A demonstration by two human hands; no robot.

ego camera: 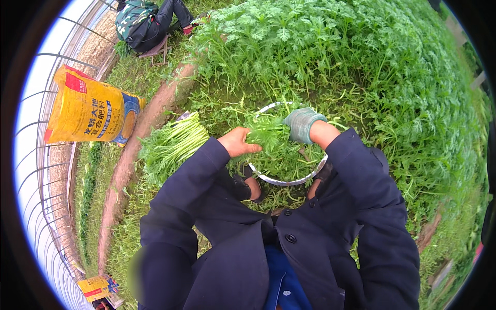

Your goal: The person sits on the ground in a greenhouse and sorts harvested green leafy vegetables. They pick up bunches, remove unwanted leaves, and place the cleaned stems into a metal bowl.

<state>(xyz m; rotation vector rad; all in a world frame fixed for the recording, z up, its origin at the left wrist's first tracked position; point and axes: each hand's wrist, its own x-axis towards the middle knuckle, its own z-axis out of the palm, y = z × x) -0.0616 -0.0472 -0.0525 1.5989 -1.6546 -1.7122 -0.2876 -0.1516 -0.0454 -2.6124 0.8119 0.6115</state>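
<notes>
My bare left hand is at the left side of some feathery leafy greens, its thumb spread from the fingers. Leaves cover its fingertips, so whether it grips them is unclear. From the other side, my right hand, in a grey-green knitted glove, closes on the same greens. Below both hands a white round rim surrounds more loose leaves; whether it is a hoop or a container cannot be told. Beside my left forearm lies a bunch of cut greens, pale stems lined up together.
Dense uncut greens stand ahead and to the right. A yellow fertilizer sack stands left, by a bare soil strip. Another person sits on a low stool at the upper left. Greenhouse ribs curve along the left.
</notes>
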